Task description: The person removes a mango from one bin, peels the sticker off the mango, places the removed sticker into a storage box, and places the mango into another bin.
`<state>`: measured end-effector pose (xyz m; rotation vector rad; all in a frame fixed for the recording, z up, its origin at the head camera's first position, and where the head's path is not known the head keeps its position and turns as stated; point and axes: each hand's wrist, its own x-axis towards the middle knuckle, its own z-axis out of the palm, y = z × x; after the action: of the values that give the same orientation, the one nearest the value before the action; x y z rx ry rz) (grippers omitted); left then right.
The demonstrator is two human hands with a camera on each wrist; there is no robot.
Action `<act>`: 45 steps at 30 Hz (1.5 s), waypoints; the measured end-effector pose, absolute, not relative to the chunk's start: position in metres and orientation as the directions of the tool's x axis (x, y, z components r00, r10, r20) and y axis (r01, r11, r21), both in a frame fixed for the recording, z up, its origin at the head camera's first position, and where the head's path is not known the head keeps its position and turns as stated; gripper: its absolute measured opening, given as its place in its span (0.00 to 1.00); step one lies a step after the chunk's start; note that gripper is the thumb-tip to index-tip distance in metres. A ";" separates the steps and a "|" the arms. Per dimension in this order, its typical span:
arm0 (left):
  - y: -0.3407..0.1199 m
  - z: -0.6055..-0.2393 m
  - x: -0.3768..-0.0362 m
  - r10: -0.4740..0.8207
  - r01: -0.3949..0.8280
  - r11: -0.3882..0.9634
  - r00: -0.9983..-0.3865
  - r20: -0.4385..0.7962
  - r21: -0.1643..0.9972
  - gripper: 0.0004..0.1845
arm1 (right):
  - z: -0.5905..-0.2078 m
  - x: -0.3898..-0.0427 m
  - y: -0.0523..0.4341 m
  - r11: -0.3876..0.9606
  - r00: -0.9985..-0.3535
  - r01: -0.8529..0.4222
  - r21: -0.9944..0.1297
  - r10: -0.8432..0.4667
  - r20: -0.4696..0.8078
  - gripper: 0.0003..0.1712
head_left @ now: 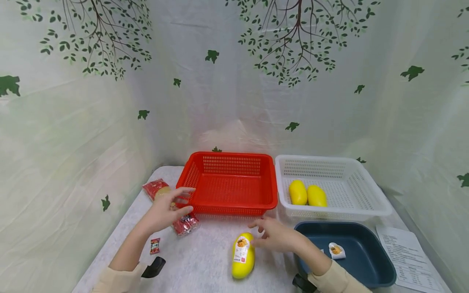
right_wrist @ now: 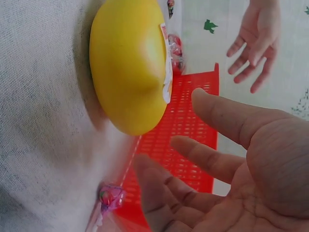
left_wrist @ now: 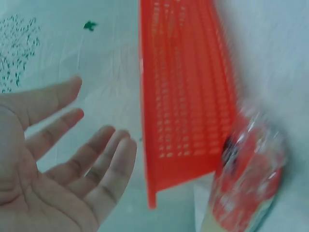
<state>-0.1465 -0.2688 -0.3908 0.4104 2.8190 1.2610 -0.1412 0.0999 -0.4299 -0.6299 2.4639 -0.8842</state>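
A yellow mango [head_left: 243,256] with a white picture label lies on the table at front centre. My right hand [head_left: 275,235] is beside its upper right, fingers loosely bent and holding nothing. In the right wrist view a gap shows between the fingers and the mango [right_wrist: 125,67]. Over the near left corner of the red basket [head_left: 232,211] hovers my left hand [head_left: 163,209], fingers spread, nothing in it. Below that hand lies a red clear-wrapped packet [head_left: 186,224], also seen beside the basket in the left wrist view. Another red packet [head_left: 155,188] is partly hidden behind the hand.
Two more mangoes [head_left: 307,194] lie in the white basket [head_left: 370,209] at right. Nearer stands a dark blue tray [head_left: 370,272] holding a curled label [head_left: 337,251]. A printed sheet [head_left: 406,256] lies beside it. A small red packet [head_left: 155,246] is front left. A pink-wrapped lollipop [right_wrist: 112,194] lies near the red basket.
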 end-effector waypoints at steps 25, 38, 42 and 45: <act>-0.192 -0.476 -0.129 0.575 0.110 0.441 -0.797 -0.186 0.891 0.48 | -0.439 -0.138 0.084 0.651 -0.811 -0.331 -0.683 -0.566 -0.146 0.19; -0.177 -0.487 -0.128 0.598 0.096 0.424 -0.776 -0.199 0.900 0.46 | -0.443 -0.137 0.086 0.665 -0.814 -0.317 -0.676 -0.557 -0.166 0.24; -0.172 -0.487 -0.128 0.607 0.090 0.414 -0.769 -0.201 0.906 0.45 | -0.441 -0.137 0.088 0.663 -0.803 -0.342 -0.665 -0.574 -0.159 0.24; -0.170 -0.487 -0.128 0.612 0.082 0.399 -0.766 -0.198 0.913 0.45 | -0.442 -0.138 0.089 0.652 -0.795 -0.360 -0.667 -0.589 -0.146 0.24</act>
<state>-0.1275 -0.1699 -0.4867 0.5914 2.1466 1.3593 -0.1379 0.0890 -0.4419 -0.7532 2.5219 -0.9079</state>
